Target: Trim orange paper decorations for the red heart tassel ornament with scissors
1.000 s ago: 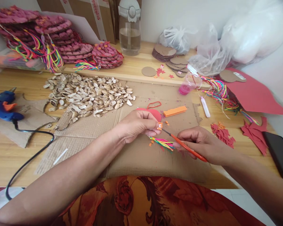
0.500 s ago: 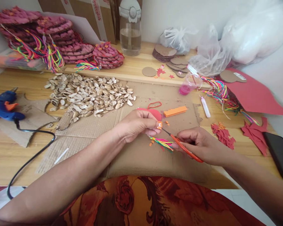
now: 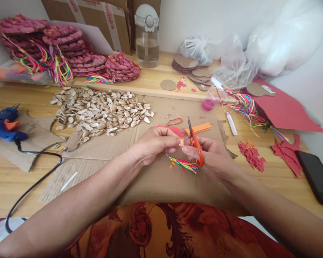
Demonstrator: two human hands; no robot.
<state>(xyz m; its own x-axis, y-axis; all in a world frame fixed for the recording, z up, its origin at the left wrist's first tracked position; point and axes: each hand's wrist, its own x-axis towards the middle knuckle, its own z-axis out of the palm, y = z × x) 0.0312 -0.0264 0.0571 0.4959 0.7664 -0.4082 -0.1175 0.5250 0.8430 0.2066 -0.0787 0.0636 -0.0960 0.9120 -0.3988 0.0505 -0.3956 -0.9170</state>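
Observation:
My left hand point(image 3: 161, 142) pinches a small orange piece of paper point(image 3: 181, 141) with a white mark on it. Close beside it, my right hand point(image 3: 210, 152) is closed around orange-handled scissors point(image 3: 196, 145), whose dark blades point up and away from the paper. The right fingertips come near the orange piece; whether they touch it I cannot tell. Under my hands lies a tassel of coloured cords point(image 3: 184, 164), with orange scraps point(image 3: 172, 165) beside it. Partly hidden behind my left hand are a red disc point(image 3: 177, 132) and a red cord loop point(image 3: 174, 122). A folded orange strip point(image 3: 201, 128) lies behind the scissors.
Peanut shells point(image 3: 104, 111) spread at the left, near a blue glue gun point(image 3: 5, 125). Stacked pink shell-covered pieces point(image 3: 122, 68) and a water bottle point(image 3: 147, 39) stand behind. To the right are a cup of pink liquid point(image 3: 208, 104), red scraps point(image 3: 251, 156) and a phone point(image 3: 316, 177).
My right hand has moved closer to my left, and the scissors have swung from pointing at the orange piece to pointing upward. The left hand keeps its pinch.

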